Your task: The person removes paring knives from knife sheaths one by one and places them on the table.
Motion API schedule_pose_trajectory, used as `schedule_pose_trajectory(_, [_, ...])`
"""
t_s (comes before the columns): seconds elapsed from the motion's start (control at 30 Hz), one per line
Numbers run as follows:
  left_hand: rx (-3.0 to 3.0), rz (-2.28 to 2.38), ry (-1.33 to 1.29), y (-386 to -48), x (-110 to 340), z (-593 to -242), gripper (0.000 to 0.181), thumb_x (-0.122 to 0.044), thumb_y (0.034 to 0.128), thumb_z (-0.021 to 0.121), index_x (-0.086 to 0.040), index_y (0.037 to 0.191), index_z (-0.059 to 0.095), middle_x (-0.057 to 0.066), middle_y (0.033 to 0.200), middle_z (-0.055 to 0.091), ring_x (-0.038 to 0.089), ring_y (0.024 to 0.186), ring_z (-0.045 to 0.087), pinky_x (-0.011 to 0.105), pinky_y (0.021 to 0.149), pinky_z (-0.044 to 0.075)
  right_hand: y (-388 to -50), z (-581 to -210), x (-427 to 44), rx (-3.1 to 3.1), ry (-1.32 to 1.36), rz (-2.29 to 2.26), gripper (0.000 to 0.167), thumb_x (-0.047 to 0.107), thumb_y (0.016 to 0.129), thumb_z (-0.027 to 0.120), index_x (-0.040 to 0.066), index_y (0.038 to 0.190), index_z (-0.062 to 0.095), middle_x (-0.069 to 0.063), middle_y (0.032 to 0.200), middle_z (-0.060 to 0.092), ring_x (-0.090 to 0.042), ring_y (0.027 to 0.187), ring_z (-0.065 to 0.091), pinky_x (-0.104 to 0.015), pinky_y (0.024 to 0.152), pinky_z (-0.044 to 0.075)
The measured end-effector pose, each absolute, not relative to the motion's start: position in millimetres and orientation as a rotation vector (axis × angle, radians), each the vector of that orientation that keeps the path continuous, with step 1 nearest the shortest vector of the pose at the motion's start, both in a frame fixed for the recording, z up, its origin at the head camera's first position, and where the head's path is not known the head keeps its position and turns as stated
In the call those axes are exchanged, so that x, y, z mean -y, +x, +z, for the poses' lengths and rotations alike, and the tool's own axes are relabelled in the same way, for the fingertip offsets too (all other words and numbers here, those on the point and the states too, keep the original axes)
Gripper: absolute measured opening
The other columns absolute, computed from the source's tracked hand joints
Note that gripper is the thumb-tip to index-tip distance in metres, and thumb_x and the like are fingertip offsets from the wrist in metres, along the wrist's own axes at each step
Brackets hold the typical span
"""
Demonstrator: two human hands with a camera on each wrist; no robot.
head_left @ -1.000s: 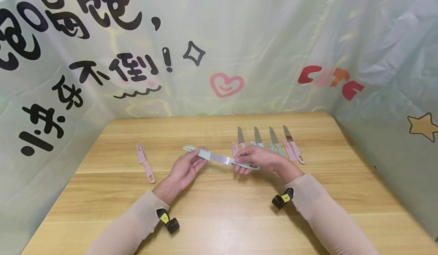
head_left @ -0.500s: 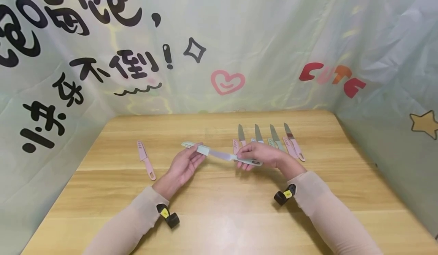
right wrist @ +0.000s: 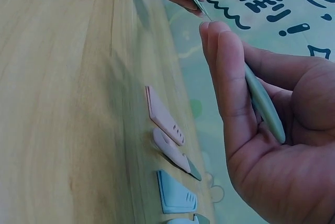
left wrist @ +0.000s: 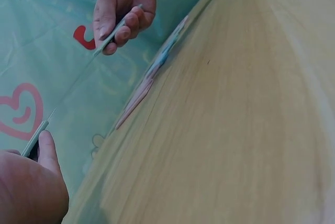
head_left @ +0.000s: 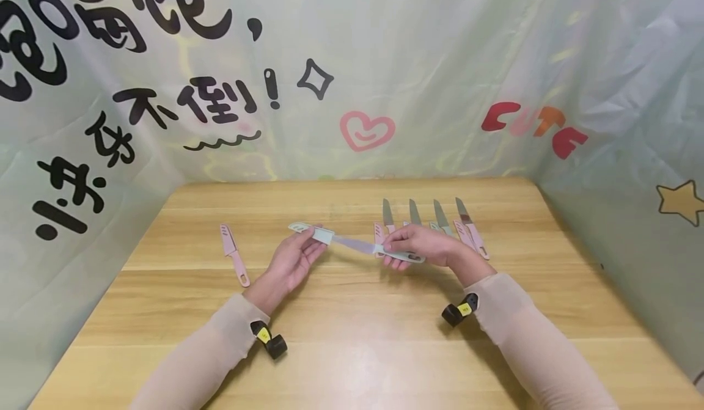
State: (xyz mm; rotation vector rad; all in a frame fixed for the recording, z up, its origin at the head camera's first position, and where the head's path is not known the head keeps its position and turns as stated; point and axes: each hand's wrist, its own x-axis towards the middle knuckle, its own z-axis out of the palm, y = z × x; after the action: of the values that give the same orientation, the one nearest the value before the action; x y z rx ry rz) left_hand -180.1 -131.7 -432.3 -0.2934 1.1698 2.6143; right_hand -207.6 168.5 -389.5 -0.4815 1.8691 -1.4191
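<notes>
In the head view a paring knife point(head_left: 354, 245) with a pale green handle is held above the table. My right hand point(head_left: 420, 246) pinches its handle between thumb and fingers. The left hand point(head_left: 288, 264) grips a pale green blade sheath point(head_left: 323, 236) between thumb and fingers. Bare blade shows between sheath and handle; whether the tip is still inside the sheath I cannot tell. In the right wrist view the curled right fingers partly hide the green handle point(right wrist: 266, 103). The left wrist view shows the blade edge-on, very thin, between both hands.
A pink sheathed knife point(head_left: 234, 256) lies on the wooden table point(head_left: 352, 349) at left. Behind the right hand, several bare knives lie in a row, sheaths beside them, including a pink knife point(head_left: 474, 230) and a blue sheath point(right wrist: 175, 195). Printed cloth point(head_left: 440, 49) walls the back and sides.
The hands have moved slightly apart, and a longer stretch of blade shows between sheath and handle. Both hands still hold what they held; the lying knives stay put.
</notes>
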Motion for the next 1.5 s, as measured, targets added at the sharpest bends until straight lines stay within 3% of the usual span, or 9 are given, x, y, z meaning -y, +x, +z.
schedule_pose_trajectory(0.13, [-1.163, 2.619, -0.301, -182, 133, -431, 0.037, -0.013, 0.1025, 0.049, 0.004, 0.135, 0.042, 0.02, 0.125, 0.054, 0.025, 0.109, 0.061, 0.031, 0.101, 0.049, -206, -388, -171, -1.877, -0.466, -1.417, 0.031, 0.014, 0.102, 0.053, -0.012, 0.118, 0.058, -0.026, 0.104, 0.066, -0.022, 0.082, 0.067, -0.04, 0.079, 0.061])
schedule_pose_trajectory(0.63, [-1.307, 2.537, -0.256, -191, 139, -426, 0.04, -0.011, 0.1035, 0.047, 0.007, 0.139, 0.039, 0.023, 0.134, 0.049, 0.025, 0.111, 0.06, 0.029, 0.1, 0.05, -207, -386, -169, -1.853, -0.454, -1.473, 0.033, 0.013, 0.102, 0.051, -0.015, 0.119, 0.051, -0.025, 0.104, 0.064, -0.022, 0.08, 0.064, -0.034, 0.074, 0.06])
schedule_pose_trajectory(1.0, [-1.503, 2.394, -0.187, -198, 137, -426, 0.041, -0.011, 0.1034, 0.048, 0.011, 0.138, 0.039, 0.025, 0.128, 0.051, 0.024, 0.105, 0.062, 0.03, 0.098, 0.052, -210, -382, -157, -1.89, -0.422, -1.492, 0.026, 0.012, 0.104, 0.045, -0.01, 0.118, 0.049, -0.023, 0.106, 0.064, -0.026, 0.088, 0.064, -0.043, 0.081, 0.058])
schedule_pose_trajectory(1.23, [-1.576, 2.344, -0.169, -206, 137, -425, 0.042, -0.012, 0.1028, 0.05, 0.012, 0.136, 0.039, 0.022, 0.119, 0.053, 0.022, 0.099, 0.061, 0.03, 0.096, 0.053, -214, -381, -151, -1.841, -0.378, -1.539, 0.038, 0.009, 0.105, 0.043, -0.015, 0.134, 0.039, -0.025, 0.107, 0.063, -0.026, 0.09, 0.064, -0.036, 0.078, 0.058])
schedule_pose_trajectory(1.5, [-1.678, 2.261, -0.125, -211, 135, -423, 0.044, -0.011, 0.1016, 0.052, 0.012, 0.138, 0.039, 0.026, 0.125, 0.052, 0.028, 0.107, 0.059, 0.03, 0.095, 0.054, -217, -382, -143, -1.892, -0.356, -1.544, 0.038, 0.009, 0.104, 0.045, -0.014, 0.135, 0.04, -0.033, 0.116, 0.059, -0.039, 0.1, 0.064, -0.049, 0.089, 0.056])
